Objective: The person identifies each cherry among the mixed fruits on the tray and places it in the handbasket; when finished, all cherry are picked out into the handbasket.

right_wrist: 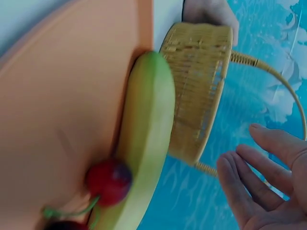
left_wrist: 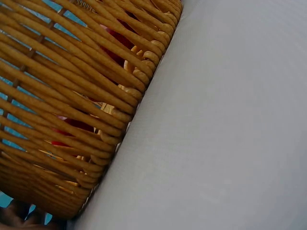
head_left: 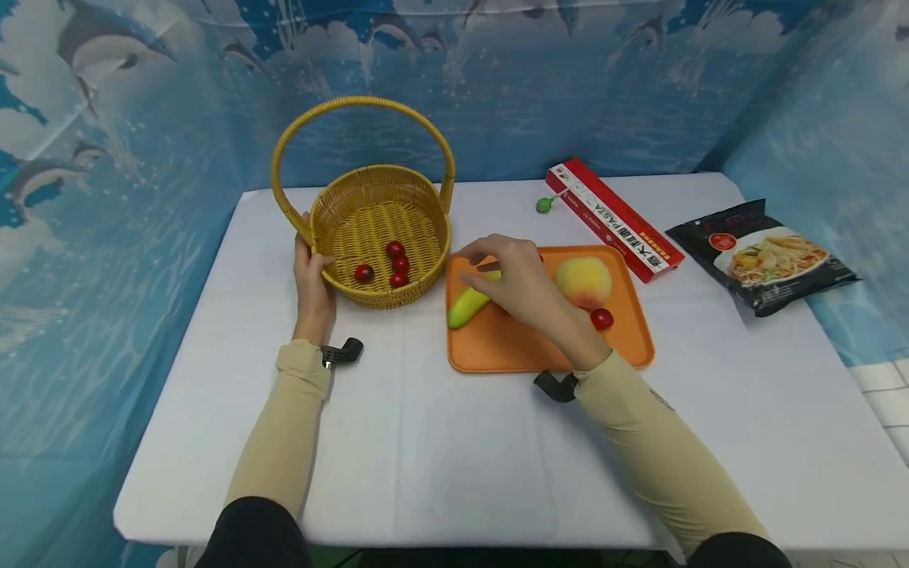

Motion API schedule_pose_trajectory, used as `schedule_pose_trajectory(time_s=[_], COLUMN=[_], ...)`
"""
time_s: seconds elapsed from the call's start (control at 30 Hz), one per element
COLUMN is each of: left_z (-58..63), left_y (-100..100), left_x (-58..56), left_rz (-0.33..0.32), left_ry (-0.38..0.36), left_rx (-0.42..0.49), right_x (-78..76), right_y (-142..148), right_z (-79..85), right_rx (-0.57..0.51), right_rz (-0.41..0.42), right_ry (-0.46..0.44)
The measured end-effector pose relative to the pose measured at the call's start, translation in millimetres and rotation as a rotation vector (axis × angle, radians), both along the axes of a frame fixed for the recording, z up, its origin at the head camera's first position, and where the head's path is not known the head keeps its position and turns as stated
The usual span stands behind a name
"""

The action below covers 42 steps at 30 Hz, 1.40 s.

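Note:
My left hand [head_left: 312, 288] grips the left side of a yellow wicker basket [head_left: 379, 298], its thumb near the rim and its fingers partly hidden behind the wall. Several red cherries [head_left: 399, 263] lie inside. Over an orange tray [head_left: 497, 351] hovers my right hand [head_left: 525, 280], fingers loosely bent and holding nothing. Below it a banana [head_left: 465, 308] lies along the tray's left edge. In the right wrist view a cherry [right_wrist: 109, 182] with a green stem touches the banana, a darker one partly cut off beside it. A peach [head_left: 584, 282] and another cherry [head_left: 601, 319] sit at the tray's right.
Behind the tray lies a red pasta box [head_left: 614, 217], with a small green ball on a thin stem [head_left: 544, 205] by its left end. A black noodle packet [head_left: 767, 256] rests at the right. A blue dolphin-print curtain [head_left: 497, 102] hangs behind the white table [head_left: 440, 457].

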<state>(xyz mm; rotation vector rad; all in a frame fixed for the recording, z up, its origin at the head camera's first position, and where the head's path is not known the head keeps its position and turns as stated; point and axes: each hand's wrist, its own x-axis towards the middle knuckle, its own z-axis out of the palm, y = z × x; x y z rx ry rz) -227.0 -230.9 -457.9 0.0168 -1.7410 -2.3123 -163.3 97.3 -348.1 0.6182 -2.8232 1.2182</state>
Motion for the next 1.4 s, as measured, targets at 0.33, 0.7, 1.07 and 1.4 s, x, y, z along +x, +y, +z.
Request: schedule_pose_trajectory(time_s=[0.33,0.7,1.07,1.4], left_z=[-2.5,-0.5,-1.5,0.6], left_y=[-1,-2,-3,-1], left_x=[2.2,-1.7,0.3,0.2], left_rz=[0.012,0.0,-0.006,-0.006], left_ry=[0.001,0.017,0.006,0.02], left_rx=[0.006,0.018,0.012,0.02], right_x=[-11.5,1.3,30.4,56.2], right_y=[40,91,132,162], right_z=[-1.7,9.6,2.3,-9.9], right_rx=[0.023,0.045,0.084,0.083], right_rz=[-0.088,-0.203,-0.287,-0.363], right_ry=[-0.006,0.044,0.144,0.169])
